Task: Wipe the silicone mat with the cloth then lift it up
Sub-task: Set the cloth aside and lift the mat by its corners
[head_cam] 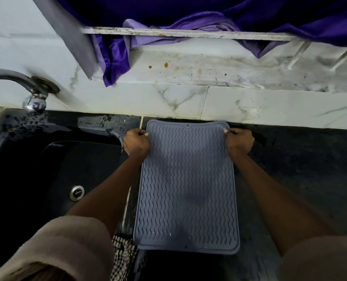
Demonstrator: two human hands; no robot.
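Observation:
A grey-blue silicone mat (186, 185) with a wavy ribbed surface is in the middle of the view, over the black counter (290, 169). My left hand (136, 141) grips its far left corner and my right hand (239, 141) grips its far right corner, thumbs on top. The mat's near edge reaches the counter's front edge. A black-and-white checked cloth (124, 258) shows below the mat's near left corner, partly hidden by my left sleeve.
A black sink (47, 179) with a metal drain (77, 192) lies to the left, under a chrome tap (34, 98). A stained white marble wall (209, 98) runs behind the counter. Purple cloth (116, 55) hangs from a ledge above.

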